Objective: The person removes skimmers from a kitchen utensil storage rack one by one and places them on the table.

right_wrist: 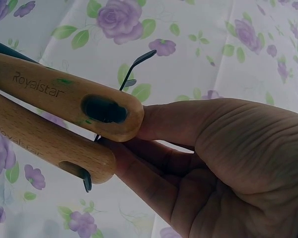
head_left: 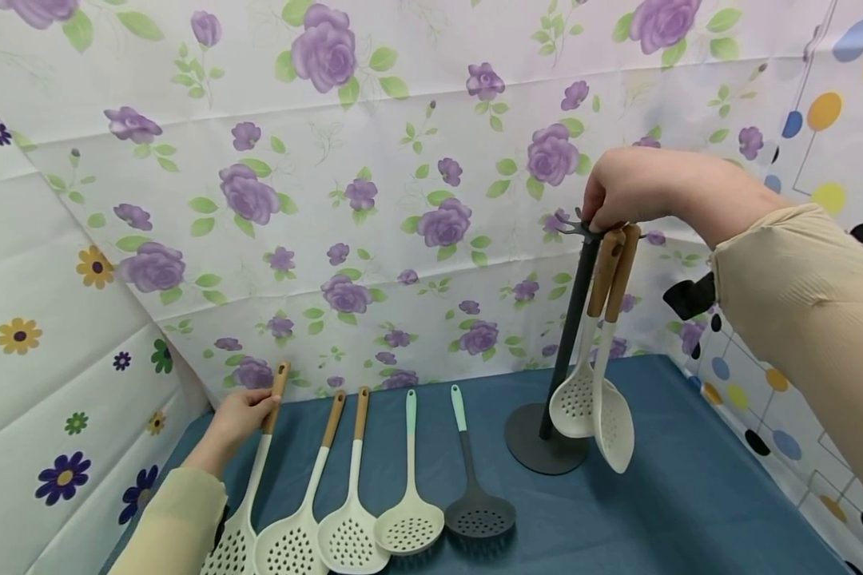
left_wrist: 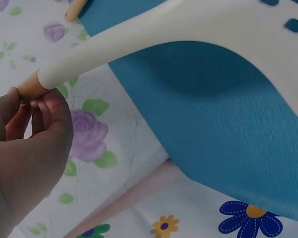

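At the left, my left hand (head_left: pixel 240 415) pinches the wooden handle end of a white slotted turner (head_left: pixel 259 471); its perforated head runs off the bottom of the head view. In the left wrist view, thumb and fingers close on the brown handle tip. My right hand (head_left: pixel 636 192) grips the top of a dark utensil stand (head_left: pixel 571 327), though the handles partly hide its fingertips in the right wrist view. Beside those fingers, a white skimmer (head_left: pixel 574 399) and a white spoon (head_left: pixel 614 427) hang from the stand's hooks by their wooden handles.
On the blue cloth (head_left: pixel 690 479) lie a white slotted turner (head_left: pixel 291 543), another white slotted turner (head_left: pixel 352 535), a cream skimmer (head_left: pixel 410 523) and a dark grey skimmer (head_left: pixel 479 515) with a mint handle end. Flowered sheeting (head_left: pixel 374 160) rises behind and at both sides.
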Tool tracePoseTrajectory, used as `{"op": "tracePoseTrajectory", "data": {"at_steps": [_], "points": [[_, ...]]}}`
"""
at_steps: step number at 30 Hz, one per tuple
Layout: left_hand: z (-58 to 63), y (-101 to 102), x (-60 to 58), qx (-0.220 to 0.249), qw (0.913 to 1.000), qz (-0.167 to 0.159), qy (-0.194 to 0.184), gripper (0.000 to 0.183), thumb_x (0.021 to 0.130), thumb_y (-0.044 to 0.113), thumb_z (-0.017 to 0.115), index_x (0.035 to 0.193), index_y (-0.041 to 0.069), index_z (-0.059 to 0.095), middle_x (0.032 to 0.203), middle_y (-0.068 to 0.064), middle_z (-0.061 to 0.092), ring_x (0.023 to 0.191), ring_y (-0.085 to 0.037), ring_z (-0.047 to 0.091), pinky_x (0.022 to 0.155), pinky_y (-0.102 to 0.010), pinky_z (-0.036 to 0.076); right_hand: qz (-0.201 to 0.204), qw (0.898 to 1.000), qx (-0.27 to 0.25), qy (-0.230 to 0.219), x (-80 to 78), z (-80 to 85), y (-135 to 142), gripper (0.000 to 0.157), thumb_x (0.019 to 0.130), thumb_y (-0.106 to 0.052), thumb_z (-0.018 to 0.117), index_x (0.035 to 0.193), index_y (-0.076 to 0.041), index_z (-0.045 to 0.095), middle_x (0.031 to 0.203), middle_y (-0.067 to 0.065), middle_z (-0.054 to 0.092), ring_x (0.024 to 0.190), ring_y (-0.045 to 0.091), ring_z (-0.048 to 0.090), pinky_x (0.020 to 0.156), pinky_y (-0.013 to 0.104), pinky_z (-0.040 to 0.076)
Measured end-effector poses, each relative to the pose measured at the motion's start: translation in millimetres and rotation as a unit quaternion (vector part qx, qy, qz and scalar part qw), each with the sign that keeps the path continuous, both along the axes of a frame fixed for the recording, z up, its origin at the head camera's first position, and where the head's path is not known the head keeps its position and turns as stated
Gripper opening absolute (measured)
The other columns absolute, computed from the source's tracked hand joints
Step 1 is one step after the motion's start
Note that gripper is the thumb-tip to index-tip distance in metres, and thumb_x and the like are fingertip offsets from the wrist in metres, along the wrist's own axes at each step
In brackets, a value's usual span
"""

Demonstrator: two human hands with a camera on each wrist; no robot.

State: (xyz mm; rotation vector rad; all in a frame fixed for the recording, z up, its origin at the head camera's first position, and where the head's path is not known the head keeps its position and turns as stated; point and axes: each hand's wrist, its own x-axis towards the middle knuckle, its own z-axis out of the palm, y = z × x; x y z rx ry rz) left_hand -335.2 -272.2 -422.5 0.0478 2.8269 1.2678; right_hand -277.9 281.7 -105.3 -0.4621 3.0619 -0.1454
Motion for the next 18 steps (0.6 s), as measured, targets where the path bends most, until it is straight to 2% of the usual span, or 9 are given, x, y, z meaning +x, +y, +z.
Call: {"op": "tracePoseTrajectory", "data": {"at_steps": [11,18], "points": [[-12.0,4,-11.5,-0.034,0.999,0.012,-0.026,0.045,0.109,0.014,0.05,0.14,-0.018,0.049,0.131,-0.038,0.056,0.118,-0.049,0.057,0.096,-0.058,0.051,0.002,1.0,0.003,-0.001,0.6,-0.8,1,0.019,0.094,-0.007,0.066,0.107,0.002,0.077,0.096,0.011,0.073,0.085,0.026,0.062,0.074,0.042,0.052],[-23.1,4,-17.4,-0.054,0.9979,0.022,-0.03,0.042,0.107,0.012,0.051,0.137,-0.017,0.053,0.127,-0.036,0.059,0.11,-0.043,0.061,0.092,-0.055,0.053,0.005,1.0,0.01,0.0,0.0,0.2,2,0.02,0.095,-0.009,0.067,0.108,0.001,0.077,0.098,0.01,0.074,0.088,0.026,0.062,0.075,0.043,0.052]]}}
